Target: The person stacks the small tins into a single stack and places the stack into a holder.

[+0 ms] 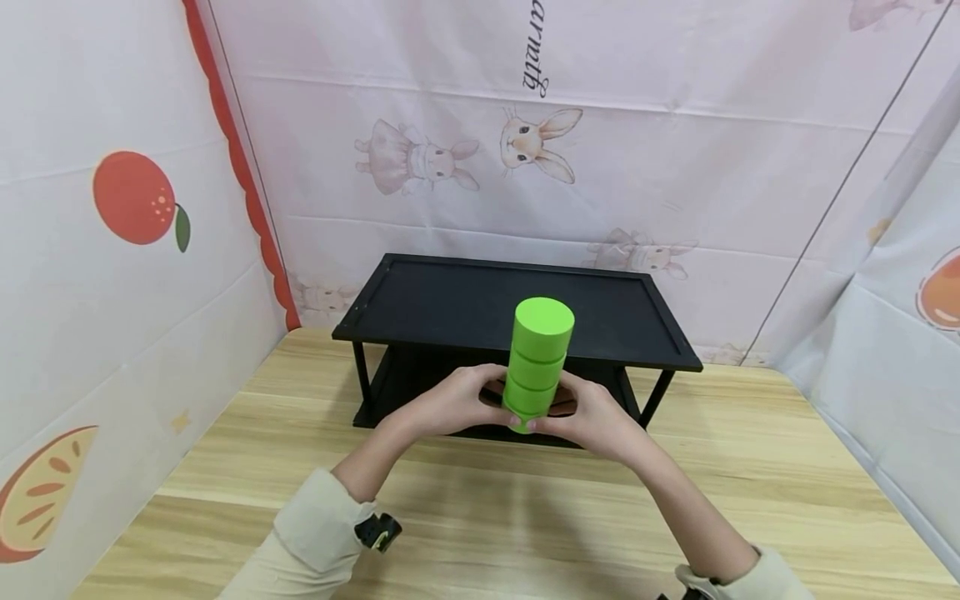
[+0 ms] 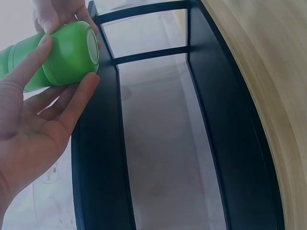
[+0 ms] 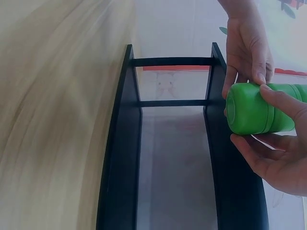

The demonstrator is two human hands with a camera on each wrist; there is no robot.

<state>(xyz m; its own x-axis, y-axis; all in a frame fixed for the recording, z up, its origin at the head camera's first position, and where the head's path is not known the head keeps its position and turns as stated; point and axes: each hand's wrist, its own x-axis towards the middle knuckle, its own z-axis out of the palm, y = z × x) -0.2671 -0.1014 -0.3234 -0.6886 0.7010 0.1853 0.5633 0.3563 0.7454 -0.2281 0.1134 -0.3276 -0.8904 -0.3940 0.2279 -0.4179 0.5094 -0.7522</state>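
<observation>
A bright green cylindrical bottle point(image 1: 538, 358), ringed by shallow grooves, is held upright with a slight tilt at the front of a black two-tier rack point(image 1: 480, 304). From the left, my left hand point(image 1: 453, 404) grips its lower part. My right hand point(image 1: 596, 417) grips the same part from the right, and the two thumbs nearly meet on the near side. Both wrist views show the bottle's round base point(image 2: 92, 46) facing the rack side, with thumb and fingers of each hand around the body. Nothing supports the base in those views.
The rack's lower shelf point(image 1: 390, 383) lies partly hidden under the top one. Wooden tabletop point(image 1: 480, 517) surrounds the rack. Behind it hangs a pale cloth point(image 1: 450, 92) with rabbit prints, and fruit-printed cloth point(image 1: 90, 275) covers the left side.
</observation>
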